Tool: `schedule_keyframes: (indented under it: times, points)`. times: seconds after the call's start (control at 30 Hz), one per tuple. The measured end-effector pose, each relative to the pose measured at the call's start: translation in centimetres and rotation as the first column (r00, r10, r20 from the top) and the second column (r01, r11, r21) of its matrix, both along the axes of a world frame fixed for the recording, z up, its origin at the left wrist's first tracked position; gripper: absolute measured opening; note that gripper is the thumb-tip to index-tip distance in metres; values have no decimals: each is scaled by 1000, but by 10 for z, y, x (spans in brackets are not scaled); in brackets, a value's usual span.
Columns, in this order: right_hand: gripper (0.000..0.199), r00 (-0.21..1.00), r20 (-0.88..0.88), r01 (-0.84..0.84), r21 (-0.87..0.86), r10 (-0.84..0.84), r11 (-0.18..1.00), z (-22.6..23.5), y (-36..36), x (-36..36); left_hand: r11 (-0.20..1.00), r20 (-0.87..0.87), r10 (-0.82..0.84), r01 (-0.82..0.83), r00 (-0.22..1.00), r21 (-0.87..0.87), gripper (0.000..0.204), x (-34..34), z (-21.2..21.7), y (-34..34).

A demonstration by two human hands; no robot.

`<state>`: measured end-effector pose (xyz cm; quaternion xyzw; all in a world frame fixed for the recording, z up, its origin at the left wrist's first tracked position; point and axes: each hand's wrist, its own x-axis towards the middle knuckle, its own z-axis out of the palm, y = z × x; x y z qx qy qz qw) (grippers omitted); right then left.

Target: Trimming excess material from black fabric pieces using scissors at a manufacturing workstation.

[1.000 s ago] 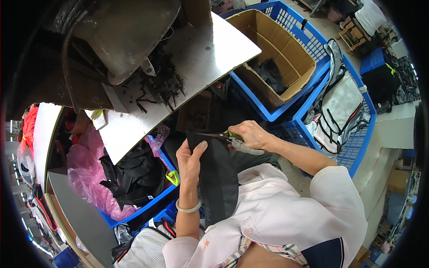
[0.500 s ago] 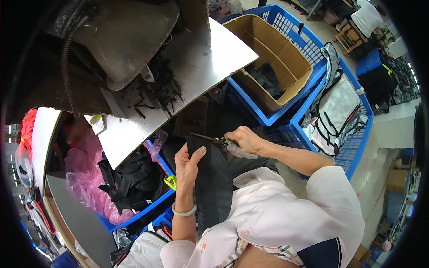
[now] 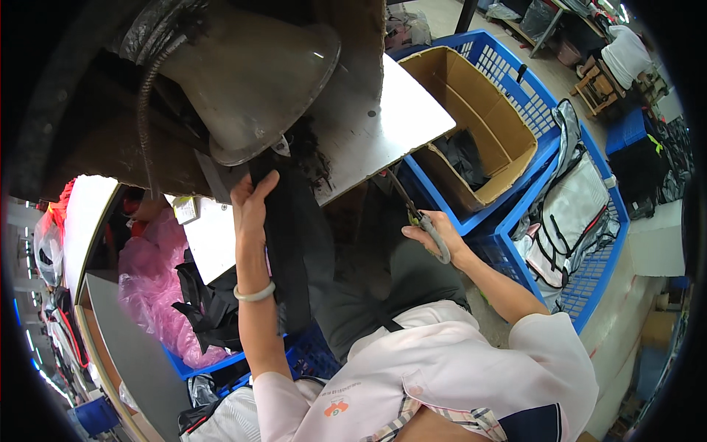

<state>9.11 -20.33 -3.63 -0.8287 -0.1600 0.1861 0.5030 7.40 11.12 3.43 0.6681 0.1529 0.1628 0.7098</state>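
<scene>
My left hand [image 3: 251,210] pinches the upper end of a long black fabric piece [image 3: 293,250] between thumb and fingers. The piece hangs down over my forearm's inner side, its top reaching the edge of the white table below a metal hood. In my right hand [image 3: 440,234] is a pair of scissors [image 3: 443,250] with a grey-wrapped handle, its blades pointing up and away, apart from the fabric. Some fingers of the right hand are hidden behind the handle.
A cone-shaped metal hood [image 3: 258,81] overhangs the white table [image 3: 412,103], with black scraps [image 3: 317,162] beneath. At right, a blue basket [image 3: 490,55] holds a cardboard box [image 3: 508,158]; another blue basket [image 3: 600,276] holds white-and-black bags [image 3: 571,206]. Pink plastic [image 3: 151,272] lies at left.
My left hand has carried the black fabric up and left toward the hood. My right hand has moved right with the scissors, away from the fabric, and the blades now point upward.
</scene>
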Motion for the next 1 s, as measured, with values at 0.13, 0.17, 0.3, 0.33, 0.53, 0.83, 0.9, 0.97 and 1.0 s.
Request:
schedule_keyframes:
  times: [0.13,0.17,0.3,0.33,0.53,0.83,0.9,0.97,1.0]
  points:
    - [38,990,-140,35,8,-34,999,1,1,1,992,111,-4,-10,994,126,28,18,6,15]
    - [38,990,-135,39,13,-37,999,1,1,1,992,113,-3,-11,994,127,28,18,8,13]
    - [36,998,-67,22,35,-19,999,-6,0,4,989,43,-102,97,994,112,22,18,1,6]
    - [36,998,-67,20,37,-18,999,-7,2,4,987,-43,-155,157,987,44,19,17,-1,4]
    - [33,949,-298,102,598,102,795,6,47,-7,953,-51,-234,219,971,-210,11,-6,-16,-47]
    - [33,976,-65,215,467,-210,858,-3,55,-47,991,-41,-67,61,997,-118,44,-76,-47,-92]
    - [30,953,-233,254,265,-194,930,3,38,-32,833,-139,-160,209,977,512,65,-114,-61,-90]
    - [29,914,-368,256,192,-173,947,-10,32,-30,575,-170,-357,359,919,735,80,-136,-46,-107]
    - [29,863,-494,239,210,-108,948,-28,30,-32,567,-129,-472,412,872,714,86,-143,-34,-121]
